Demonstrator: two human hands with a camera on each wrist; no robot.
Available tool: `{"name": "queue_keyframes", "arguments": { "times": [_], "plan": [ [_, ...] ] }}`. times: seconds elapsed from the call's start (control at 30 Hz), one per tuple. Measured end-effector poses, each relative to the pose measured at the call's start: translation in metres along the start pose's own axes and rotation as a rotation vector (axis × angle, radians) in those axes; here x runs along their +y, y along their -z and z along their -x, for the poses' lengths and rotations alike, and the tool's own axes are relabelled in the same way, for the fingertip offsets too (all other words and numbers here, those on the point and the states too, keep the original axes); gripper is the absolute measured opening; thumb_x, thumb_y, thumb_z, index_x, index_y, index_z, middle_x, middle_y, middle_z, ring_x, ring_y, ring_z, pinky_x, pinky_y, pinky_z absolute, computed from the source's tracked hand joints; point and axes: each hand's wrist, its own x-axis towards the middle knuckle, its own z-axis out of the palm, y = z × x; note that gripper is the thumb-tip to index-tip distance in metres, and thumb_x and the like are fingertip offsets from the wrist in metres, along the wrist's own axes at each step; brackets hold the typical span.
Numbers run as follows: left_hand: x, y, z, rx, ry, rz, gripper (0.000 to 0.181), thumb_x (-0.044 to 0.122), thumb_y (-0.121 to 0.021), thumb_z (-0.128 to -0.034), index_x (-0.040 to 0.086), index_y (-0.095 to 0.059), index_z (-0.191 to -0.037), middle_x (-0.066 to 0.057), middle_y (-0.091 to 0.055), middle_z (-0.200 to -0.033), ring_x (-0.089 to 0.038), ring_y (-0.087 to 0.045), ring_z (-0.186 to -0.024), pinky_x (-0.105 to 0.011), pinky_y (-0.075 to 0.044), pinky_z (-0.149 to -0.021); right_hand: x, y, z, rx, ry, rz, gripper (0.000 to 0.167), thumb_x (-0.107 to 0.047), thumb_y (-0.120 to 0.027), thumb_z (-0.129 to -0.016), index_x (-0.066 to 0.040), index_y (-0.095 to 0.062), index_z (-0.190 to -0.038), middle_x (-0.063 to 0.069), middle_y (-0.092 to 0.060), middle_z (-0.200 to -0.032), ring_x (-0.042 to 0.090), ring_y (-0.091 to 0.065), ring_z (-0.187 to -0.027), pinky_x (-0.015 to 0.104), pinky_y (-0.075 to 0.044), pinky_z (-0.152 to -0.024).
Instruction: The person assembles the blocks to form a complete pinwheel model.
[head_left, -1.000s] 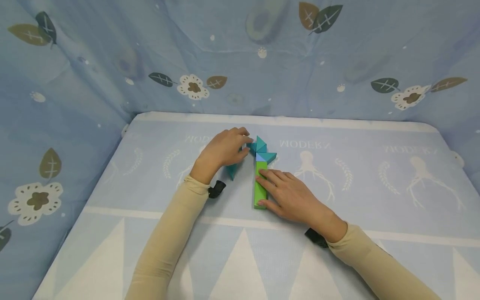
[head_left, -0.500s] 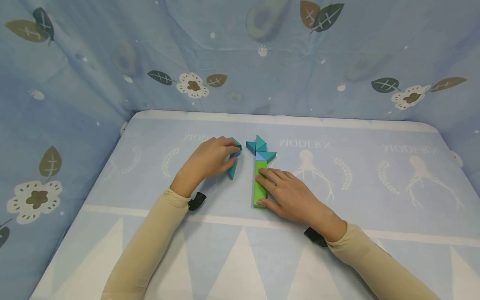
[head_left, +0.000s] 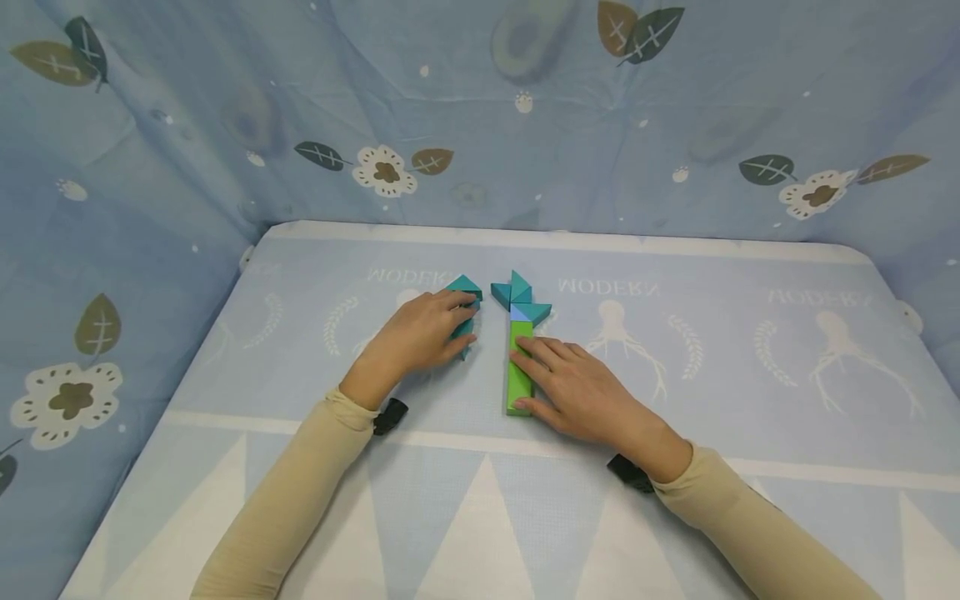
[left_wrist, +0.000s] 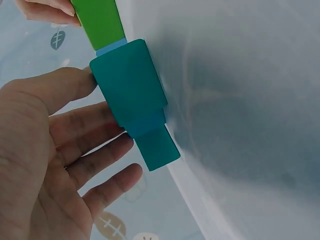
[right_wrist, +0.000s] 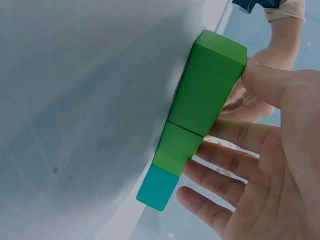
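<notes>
On the far left, a beige sleeve (head_left: 281, 500) is covering the left arm, and a black wrist piece (head_left: 390, 416) is sitting just behind the left hand (head_left: 408, 337). That hand is lying over the teal blocks (head_left: 464, 284), its fingers relaxed and the fingertips and thumb touching their edges rather than wrapping round them. The blocks' peaked far end is showing just beyond the fingers. Their flat faces and crisp edges are suggesting rigid, fairly light, smooth pieces; a thumb-and-finger hold on opposite side faces should suit, with the pointed corners being poorer places to grip.

To the right of that hand, across a narrow gap, the teal wedges (head_left: 521, 290) are fanning out beyond the green bar (head_left: 520, 383), with a pale-blue wedge (head_left: 517, 314) lying between. The bar is lying flat on the surface (head_left: 720, 400), along the left side of the right hand (head_left: 577, 392). This hand is steadying it with extended, loosely spread fingers and thumb, not closing round it. The bar is probably stiff; its long sides are offering the best hold, though seams may be turning or parting if twisted.
</notes>
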Motion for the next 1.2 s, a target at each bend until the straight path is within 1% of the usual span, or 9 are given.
{"name": "queue_keyframes", "arguments": {
  "times": [0.1,0.37,0.5,0.8,1.0,1.2],
  "plan": [
    [0.000,0.001,0.001,0.002,-0.001,0.005,0.044,0.034,-0.067,-0.0933,0.005,-0.066,-0.127,-0.009,-0.056,-0.141,-0.028,-0.054,-0.129,-0.046,-0.045,-0.105,0.000,0.000,0.000,-0.001,-0.001,-0.002,0.064,-0.048,-0.061,-0.094,-0.006,-0.051,-0.142,0.013,-0.048,-0.146,0.031,-0.049,-0.131,0.047,-0.044,-0.105],
    [-0.002,0.000,0.007,0.011,-0.027,0.008,0.041,0.032,-0.068,-0.0929,0.007,-0.068,-0.125,-0.009,-0.058,-0.139,-0.028,-0.055,-0.127,-0.044,-0.047,-0.103,-0.001,0.001,0.000,-0.007,0.000,-0.009,0.064,-0.048,-0.060,-0.095,-0.005,-0.051,-0.142,0.013,-0.047,-0.147,0.031,-0.048,-0.132,0.047,-0.043,-0.106],
    [-0.002,0.000,0.012,0.015,-0.039,0.004,0.040,0.031,-0.068,-0.0927,0.009,-0.068,-0.125,-0.008,-0.059,-0.137,-0.028,-0.057,-0.125,-0.044,-0.048,-0.101,0.000,0.001,0.000,-0.004,0.001,-0.008,0.064,-0.048,-0.060,-0.095,-0.005,-0.051,-0.142,0.013,-0.047,-0.147,0.031,-0.048,-0.132,0.047,-0.043,-0.106],
    [-0.002,0.003,0.030,0.015,-0.068,-0.009,0.040,0.031,-0.068,-0.0927,0.010,-0.067,-0.126,-0.010,-0.059,-0.137,-0.028,-0.057,-0.125,-0.047,-0.047,-0.102,-0.001,0.001,-0.001,-0.003,0.006,-0.005,0.064,-0.047,-0.060,-0.095,-0.005,-0.051,-0.142,0.014,-0.048,-0.146,0.031,-0.048,-0.132,0.046,-0.043,-0.106],
    [-0.003,0.004,0.037,0.009,-0.069,-0.014,0.039,0.031,-0.069,-0.0917,0.010,-0.068,-0.125,-0.010,-0.060,-0.136,-0.029,-0.058,-0.123,-0.047,-0.047,-0.101,-0.001,0.002,-0.001,0.000,0.008,-0.001,0.063,-0.046,-0.060,-0.095,-0.005,-0.051,-0.141,0.014,-0.049,-0.145,0.031,-0.049,-0.131,0.046,-0.044,-0.105],
    [-0.002,0.005,0.039,0.007,-0.063,-0.018,0.040,0.031,-0.070,-0.0910,0.009,-0.069,-0.125,-0.010,-0.061,-0.134,-0.028,-0.058,-0.122,-0.047,-0.048,-0.101,-0.001,0.003,-0.001,0.001,0.009,-0.002,0.063,-0.046,-0.060,-0.095,-0.004,-0.051,-0.142,0.014,-0.049,-0.145,0.031,-0.049,-0.131,0.046,-0.043,-0.106]
  ]
}}
